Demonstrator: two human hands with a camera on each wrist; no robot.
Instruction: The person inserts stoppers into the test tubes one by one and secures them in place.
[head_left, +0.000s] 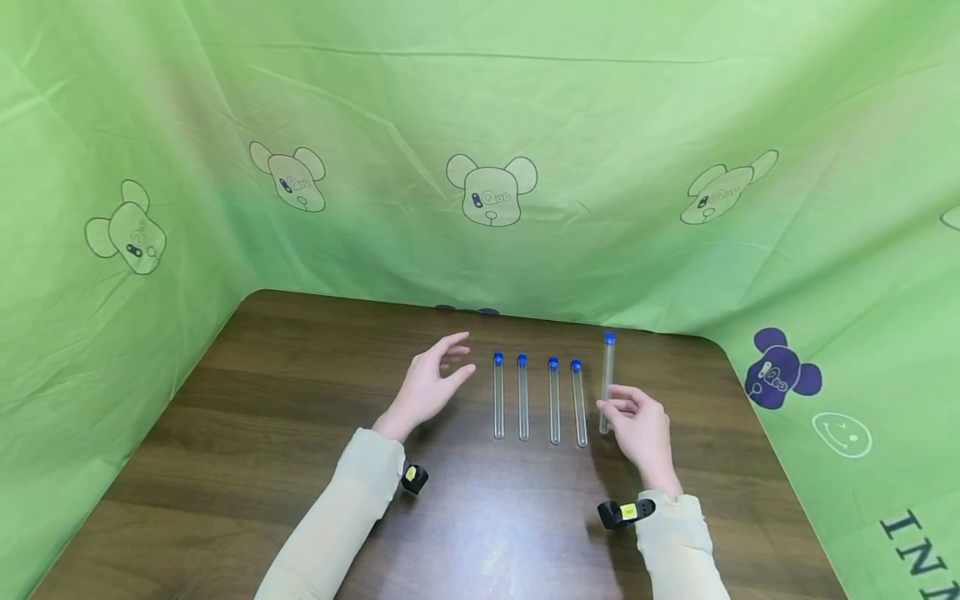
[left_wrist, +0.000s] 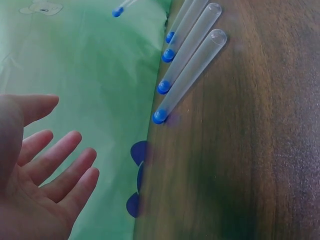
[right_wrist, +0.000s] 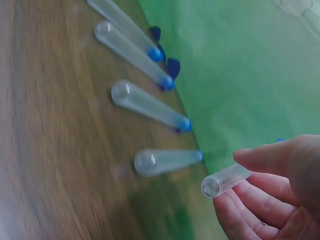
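My right hand (head_left: 637,429) pinches a clear test tube (head_left: 607,367) with a blue cap, near its rounded bottom end. In the right wrist view the held test tube (right_wrist: 227,179) lies between thumb and fingers, its round end toward the camera. Left of it, several capped test tubes (head_left: 554,404) lie side by side on the table, caps toward the far edge. My left hand (head_left: 429,383) is beside the leftmost test tube (head_left: 498,400), fingers spread and holding nothing. The left wrist view shows the left hand (left_wrist: 52,175) with its fingers apart from the tubes.
The brown wooden table (head_left: 262,433) has its far edge against a green cloth (head_left: 375,242) printed with bear heads. The cloth also hangs on both sides. Each wrist carries a small black camera, one by the left sleeve (head_left: 371,458), one by the right sleeve (head_left: 675,533).
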